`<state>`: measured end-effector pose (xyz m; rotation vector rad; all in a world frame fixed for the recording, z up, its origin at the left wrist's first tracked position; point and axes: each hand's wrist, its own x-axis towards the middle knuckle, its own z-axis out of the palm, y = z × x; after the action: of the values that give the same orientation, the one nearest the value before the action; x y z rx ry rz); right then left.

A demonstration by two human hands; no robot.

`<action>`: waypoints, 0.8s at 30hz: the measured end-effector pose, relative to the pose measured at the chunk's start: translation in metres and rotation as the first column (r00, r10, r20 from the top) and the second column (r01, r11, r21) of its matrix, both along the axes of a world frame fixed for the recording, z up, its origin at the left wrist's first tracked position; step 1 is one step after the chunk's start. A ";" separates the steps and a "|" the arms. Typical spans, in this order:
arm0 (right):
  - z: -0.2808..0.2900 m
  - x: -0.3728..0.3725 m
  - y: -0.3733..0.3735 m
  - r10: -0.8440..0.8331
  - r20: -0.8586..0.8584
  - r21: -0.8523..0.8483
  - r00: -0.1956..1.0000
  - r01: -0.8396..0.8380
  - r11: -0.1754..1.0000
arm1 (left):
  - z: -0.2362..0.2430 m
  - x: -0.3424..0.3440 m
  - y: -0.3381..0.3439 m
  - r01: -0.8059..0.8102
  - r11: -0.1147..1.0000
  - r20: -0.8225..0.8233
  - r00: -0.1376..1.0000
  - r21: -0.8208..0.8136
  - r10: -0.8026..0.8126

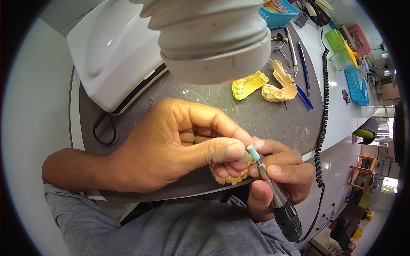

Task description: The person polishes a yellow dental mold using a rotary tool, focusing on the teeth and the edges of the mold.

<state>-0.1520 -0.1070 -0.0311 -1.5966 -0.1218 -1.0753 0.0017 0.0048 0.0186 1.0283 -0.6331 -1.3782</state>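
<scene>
My left hand is closed, pinching a small tooth-coloured dental crown between thumb and index finger. My right hand grips a black and silver rotary handpiece like a pen. On its tip sits a pale green grinding stone, right beside the crown; whether the two touch I cannot tell. Below my left fingers shows a yellowish dental cast with a row of teeth and pink parts on it. My left hand hides much of this cast, and how it is supported is not visible.
A ribbed white suction hose hangs over the dark bench mat. A white machine housing stands at left. Beyond my hands lie a yellow cast, a beige cast and a blue pen-like tool. A black coiled cord runs down the right.
</scene>
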 end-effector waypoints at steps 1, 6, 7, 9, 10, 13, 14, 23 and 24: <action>0.000 0.000 0.000 -0.004 -0.010 0.001 1.000 0.004 1.000 | 0.000 0.000 0.000 0.000 1.000 0.000 1.000 0.000 0.000; 0.001 -0.001 -0.001 0.019 -0.019 0.013 1.000 -0.019 1.000 | -0.001 0.002 -0.001 0.025 1.000 0.027 0.999 -0.002 -0.024; 0.001 -0.001 -0.001 0.019 -0.027 0.018 0.999 -0.019 1.000 | -0.001 0.002 -0.001 0.025 1.000 0.027 0.999 -0.002 -0.024; 0.000 0.000 -0.001 0.015 -0.019 0.015 1.000 -0.015 1.000 | 0.000 0.001 -0.001 0.017 1.000 0.002 1.000 0.009 -0.017; 0.000 0.000 -0.001 0.010 -0.012 0.011 1.000 -0.010 1.000 | 0.000 0.002 -0.001 0.018 1.000 0.001 1.000 0.009 -0.018; 0.003 -0.002 -0.002 0.031 -0.037 0.014 0.999 -0.030 0.999 | -0.001 0.002 -0.001 0.031 0.999 0.020 0.999 -0.009 -0.031; 0.002 -0.002 -0.002 0.032 -0.036 0.015 0.999 -0.031 0.999 | -0.001 0.002 -0.001 0.030 0.999 0.020 0.999 -0.014 -0.030; 0.002 -0.004 -0.001 0.023 -0.024 0.040 0.999 -0.022 0.999 | -0.001 0.002 -0.001 0.031 0.999 0.018 0.999 -0.017 -0.030; 0.002 -0.004 -0.001 0.023 -0.040 0.033 0.999 -0.022 0.999 | -0.001 0.002 -0.002 0.030 0.999 0.020 0.999 -0.017 -0.029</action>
<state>-0.1559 -0.1079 -0.0292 -1.5832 -0.0942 -1.0222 0.0039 0.0031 0.0173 1.0230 -0.6758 -1.3874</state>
